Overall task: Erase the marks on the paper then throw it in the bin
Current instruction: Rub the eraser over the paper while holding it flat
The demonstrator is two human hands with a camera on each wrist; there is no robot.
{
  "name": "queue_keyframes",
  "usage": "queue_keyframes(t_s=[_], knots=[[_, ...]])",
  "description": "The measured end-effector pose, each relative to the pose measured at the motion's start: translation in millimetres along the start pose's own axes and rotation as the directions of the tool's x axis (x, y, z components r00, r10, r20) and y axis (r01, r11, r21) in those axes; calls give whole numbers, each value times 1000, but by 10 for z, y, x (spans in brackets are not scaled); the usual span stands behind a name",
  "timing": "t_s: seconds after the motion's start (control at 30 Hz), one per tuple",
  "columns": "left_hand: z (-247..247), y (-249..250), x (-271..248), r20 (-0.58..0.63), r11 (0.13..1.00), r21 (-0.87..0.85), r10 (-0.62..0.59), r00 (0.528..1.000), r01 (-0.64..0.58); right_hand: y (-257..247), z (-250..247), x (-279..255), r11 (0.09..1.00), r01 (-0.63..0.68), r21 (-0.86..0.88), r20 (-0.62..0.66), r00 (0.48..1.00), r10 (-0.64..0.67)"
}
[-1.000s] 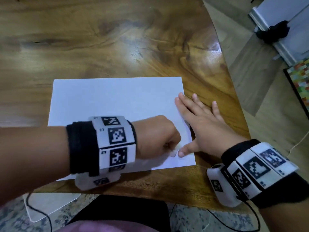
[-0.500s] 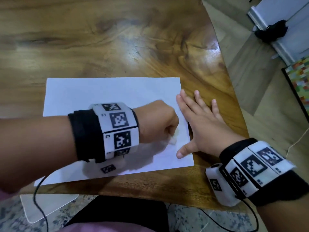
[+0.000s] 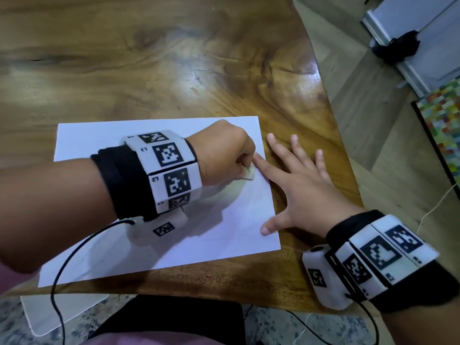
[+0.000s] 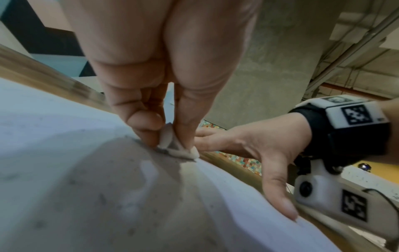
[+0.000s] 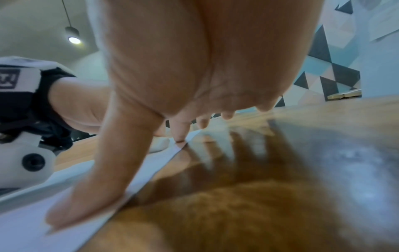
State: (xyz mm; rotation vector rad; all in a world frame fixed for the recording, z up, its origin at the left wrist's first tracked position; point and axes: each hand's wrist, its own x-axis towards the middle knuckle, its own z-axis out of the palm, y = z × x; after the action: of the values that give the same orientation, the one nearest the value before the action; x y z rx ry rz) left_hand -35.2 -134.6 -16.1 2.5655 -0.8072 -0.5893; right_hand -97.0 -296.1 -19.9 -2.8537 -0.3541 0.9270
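A white sheet of paper (image 3: 104,138) lies on the wooden table (image 3: 174,58) near its front edge. My left hand (image 3: 224,153) pinches a small white eraser (image 3: 249,174) and presses it on the sheet near the right edge; the eraser (image 4: 172,146) shows grey smudges and crumbs around it. My right hand (image 3: 296,185) lies flat with fingers spread, thumb and index finger on the paper's right edge (image 5: 121,206), the other fingers on the wood. Faint pencil lines remain on the lower right of the sheet. No bin is in view.
The table's right edge (image 3: 348,170) runs close to my right hand, with floor beyond. A black cable (image 3: 64,257) trails from my left wrist over the paper. A white flat object (image 3: 49,312) sits on the floor below the table's front edge.
My left hand has slid the eraser away from me along the paper's right side, up to the right index finger. The right hand has kept pressing the sheet's edge.
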Motion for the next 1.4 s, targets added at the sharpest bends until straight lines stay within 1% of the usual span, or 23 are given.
queue_keyframes(t_s=[0.23,0.27,0.4,0.43,0.47,0.53,0.57,0.6,0.67,0.73,0.77,0.87,0.9,0.97,1.03,1.07,1.13,1.2,1.23,1.27,1.3,1.33,1.4], knots=[[84,157,-8,-39,998,-57,-19,999,17,46,17,53,998,-60,-22,52,997,61],[117,178,-30,-19,999,-48,0,1000,-1,46,16,60,998,-61,-12,54,997,61],[193,297,-134,174,993,1,117,978,-119,45,15,87,998,-56,10,64,996,55],[173,298,-113,169,994,9,110,979,-113,46,16,93,998,-56,11,63,996,55],[159,271,-66,125,996,1,86,988,-87,47,18,93,998,-58,9,63,996,57],[118,214,2,-21,999,-25,29,999,-30,48,18,90,998,-63,-5,62,996,64],[116,206,-1,-44,999,-24,27,999,-28,48,21,87,998,-65,-5,65,996,65],[135,213,-28,-12,999,-20,47,999,-48,47,19,85,998,-64,1,69,996,64],[198,267,-121,111,994,-2,111,988,-111,44,21,84,998,-61,17,70,996,59],[178,282,-153,150,992,14,121,981,-124,46,21,87,998,-62,14,70,996,61],[137,243,-108,117,995,31,93,989,-98,46,22,89,998,-66,9,72,995,65],[33,105,32,-72,1000,24,2,997,-1,36,19,93,996,-81,-24,89,993,82],[38,93,11,-74,1000,17,-5,997,6,35,17,93,996,-79,-28,93,992,81],[108,116,-126,40,998,20,63,997,-64,32,6,89,997,-74,-15,97,992,75],[189,153,-280,188,988,4,151,971,-155,29,-1,83,997,-74,-10,103,992,74],[194,156,-298,223,984,4,172,960,-177,24,-2,80,997,-77,-11,108,991,78],[128,117,-189,181,987,31,151,972,-159,14,-5,84,997,-80,-20,111,990,81],[39,86,-17,36,996,41,74,997,-75,13,-2,87,996,-83,-30,114,990,86],[17,85,19,-10,998,42,49,999,-49,12,0,88,996,-82,-31,116,990,85],[29,78,7,-13,997,48,61,998,-60,13,-1,90,996,-81,-25,119,989,83],[63,74,-56,29,994,48,99,995,-100,14,-3,89,997,-78,-11,120,990,79],[119,64,-141,104,986,39,158,982,-163,15,-6,84,997,-77,5,121,990,76],[203,83,-335,254,972,1,228,940,-236,16,-13,82,997,-76,17,127,989,74]])
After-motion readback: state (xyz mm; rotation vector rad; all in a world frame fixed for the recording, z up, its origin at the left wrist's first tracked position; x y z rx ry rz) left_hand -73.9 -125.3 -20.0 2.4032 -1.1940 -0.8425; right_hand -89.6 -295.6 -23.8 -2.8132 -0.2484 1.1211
